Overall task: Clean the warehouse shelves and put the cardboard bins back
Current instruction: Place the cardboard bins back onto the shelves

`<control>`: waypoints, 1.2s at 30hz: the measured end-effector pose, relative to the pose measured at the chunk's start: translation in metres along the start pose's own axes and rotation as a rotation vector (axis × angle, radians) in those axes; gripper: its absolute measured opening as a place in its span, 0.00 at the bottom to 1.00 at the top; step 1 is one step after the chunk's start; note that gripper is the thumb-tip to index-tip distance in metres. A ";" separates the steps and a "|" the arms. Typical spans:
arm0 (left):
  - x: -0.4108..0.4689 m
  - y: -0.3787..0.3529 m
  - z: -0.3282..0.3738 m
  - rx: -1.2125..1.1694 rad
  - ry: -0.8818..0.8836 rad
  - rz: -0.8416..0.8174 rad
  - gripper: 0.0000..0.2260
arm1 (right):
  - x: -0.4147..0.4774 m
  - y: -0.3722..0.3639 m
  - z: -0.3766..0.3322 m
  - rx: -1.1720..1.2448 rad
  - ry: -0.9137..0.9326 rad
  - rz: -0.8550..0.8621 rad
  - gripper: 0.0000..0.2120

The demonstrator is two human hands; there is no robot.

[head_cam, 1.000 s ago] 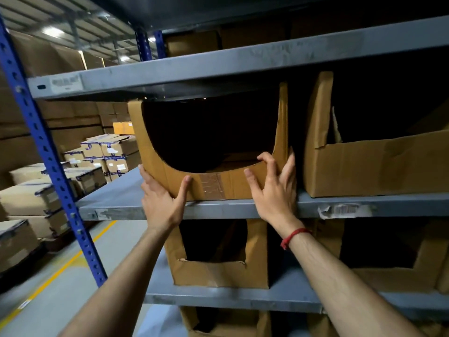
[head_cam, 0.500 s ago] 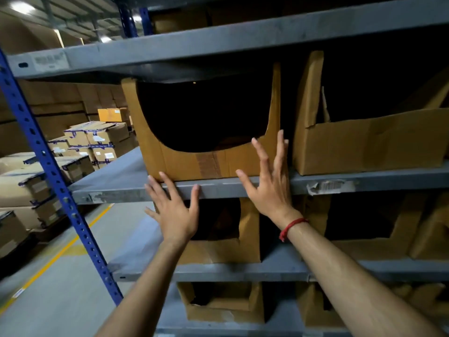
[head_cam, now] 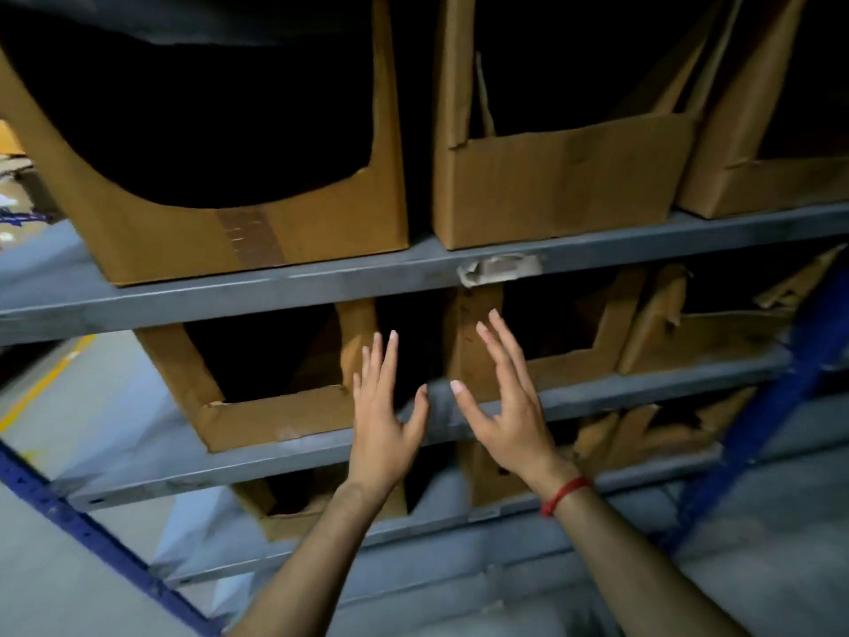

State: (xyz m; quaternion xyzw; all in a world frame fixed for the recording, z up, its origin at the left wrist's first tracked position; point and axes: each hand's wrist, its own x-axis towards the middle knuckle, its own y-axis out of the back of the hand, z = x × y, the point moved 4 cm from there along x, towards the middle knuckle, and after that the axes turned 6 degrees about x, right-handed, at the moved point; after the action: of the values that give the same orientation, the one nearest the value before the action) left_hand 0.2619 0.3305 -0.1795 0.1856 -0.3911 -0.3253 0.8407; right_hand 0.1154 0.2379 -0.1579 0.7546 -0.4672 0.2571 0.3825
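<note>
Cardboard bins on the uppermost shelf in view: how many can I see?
3. The taped bin stands at the left, the middle bin beside it, the right bin is cut by the frame edge. More may stand beyond the picture.

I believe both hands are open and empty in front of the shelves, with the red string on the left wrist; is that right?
Not quite: the head view shows the red string on the right wrist, not the left. The rest holds: the left hand and the right hand are both open and empty in front of the shelves.
</note>
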 end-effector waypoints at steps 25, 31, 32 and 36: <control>-0.004 -0.229 0.163 -0.225 0.126 -0.349 0.33 | -0.071 0.244 0.146 0.090 -0.398 0.222 0.34; -0.002 -0.274 0.192 -0.266 0.229 -0.397 0.33 | -0.074 0.295 0.177 0.037 -0.467 0.246 0.34; 0.001 -0.282 0.194 -0.267 0.239 -0.400 0.33 | -0.072 0.301 0.183 0.040 -0.465 0.259 0.33; 0.023 -0.311 0.199 -0.310 0.359 -0.383 0.34 | -0.070 0.319 0.208 0.008 -0.499 0.300 0.32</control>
State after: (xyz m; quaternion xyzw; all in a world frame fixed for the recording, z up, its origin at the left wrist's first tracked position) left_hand -0.0068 0.0794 -0.2197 0.1800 -0.1399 -0.4955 0.8381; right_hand -0.1956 0.0166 -0.2221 0.7185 -0.6522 0.1191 0.2104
